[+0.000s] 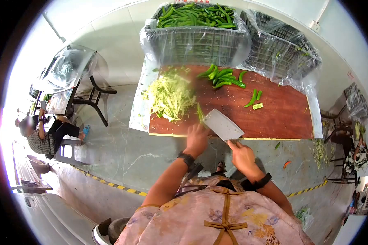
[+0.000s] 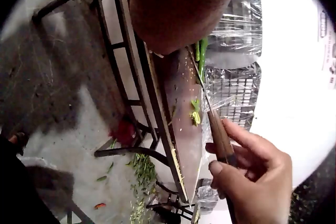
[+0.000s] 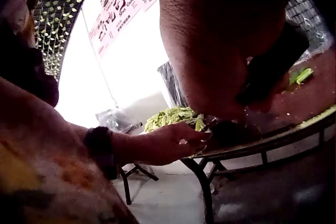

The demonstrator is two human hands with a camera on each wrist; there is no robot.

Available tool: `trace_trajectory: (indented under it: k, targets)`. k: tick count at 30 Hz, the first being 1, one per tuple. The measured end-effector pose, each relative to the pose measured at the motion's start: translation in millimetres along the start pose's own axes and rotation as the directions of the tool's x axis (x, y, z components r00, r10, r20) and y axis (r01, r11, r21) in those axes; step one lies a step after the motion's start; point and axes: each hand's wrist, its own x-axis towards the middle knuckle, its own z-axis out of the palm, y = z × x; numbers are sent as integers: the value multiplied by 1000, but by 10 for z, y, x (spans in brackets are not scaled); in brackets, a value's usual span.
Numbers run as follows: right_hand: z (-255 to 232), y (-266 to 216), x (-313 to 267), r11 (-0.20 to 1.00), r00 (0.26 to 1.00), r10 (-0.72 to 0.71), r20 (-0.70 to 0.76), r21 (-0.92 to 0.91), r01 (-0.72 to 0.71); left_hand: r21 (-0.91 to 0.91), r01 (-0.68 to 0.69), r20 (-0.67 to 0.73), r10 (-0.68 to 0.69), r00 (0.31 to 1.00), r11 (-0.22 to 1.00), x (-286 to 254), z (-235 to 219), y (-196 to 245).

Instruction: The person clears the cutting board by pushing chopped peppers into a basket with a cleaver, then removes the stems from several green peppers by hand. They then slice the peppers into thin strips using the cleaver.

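Observation:
My right hand grips the wooden handle of a cleaver, whose broad blade lies over the front of a red-brown board. Just left of the blade, my left hand is at the board's front edge with curled fingers. It holds a green pepper whose far end sticks out past the fingertips; the near part is hidden by the hand. A heap of pale green shreds lies behind and left of that hand. Several whole green peppers rest at the back middle of the board.
Two loose peppers and a cut piece lie right of the blade. Behind the board stand a plastic-lined crate full of peppers and another lined crate. At far left, a person sits by another table.

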Motion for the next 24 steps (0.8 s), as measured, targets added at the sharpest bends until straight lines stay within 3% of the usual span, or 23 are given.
trace_trajectory:
  k: [5,7,10,13,16,24]
  targets:
    - [94,-40,210,997,999,11,-38,80,-8,18,-1,-35,1,999,1000,19,-12,15]
    - [15,-56,215,997,999,26,48,77,-29,-13,27,3,-27,1000,1000,22,-35,37]
    - [-17,-46,96,998,997,47,67,43,-50,9,-4,2,4,1000,1000,18,-33,12]
    - [30,-63,188,993,1000,-15,-24,117,18,25,-15,-24,16,1000,1000,30,-22,17]
    - [93,-82,354,1000,1000,7,8,29,-8,23,-9,-1,9,1000,1000,44,-41,11]
    - [126,-70,304,997,999,-47,-8,56,47,-9,-2,-4,2,1000,1000,62,-30,-12]
